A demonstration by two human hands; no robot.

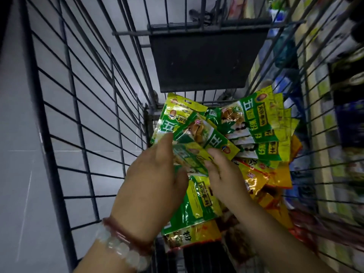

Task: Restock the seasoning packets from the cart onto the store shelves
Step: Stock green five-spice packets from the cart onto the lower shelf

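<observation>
Status: early stage, pick-up from the cart (82,119) in progress; no packet is seen reaching the store shelves (323,115), which run blurred along the cart's right side

Stock remaining in the cart:
- A fanned stack of green seasoning packets (256,131) lies toward the far right corner of the cart floor
- Orange packets (275,174) lie beneath and beside the green ones, against the right wall
- One more green packet (197,203) lies near the near edge, partly under both hands

Hand state:
- The left hand (149,184), wearing two bead bracelets (126,245) at the wrist, has its fingers curled round a bunch of green packets (189,131) lifted above the cart floor, thumb tip pressed on the top packet
- The right hand (222,174) has its fingers curled on the lower edge of the same bunch; exact finger contact is partly hidden

Judgement: gathering is under way. Remaining work covers carrying the held bunch to the shelves, placing it, then repeating for the fanned stack and the orange packets. Most of the load appears unshelved
</observation>
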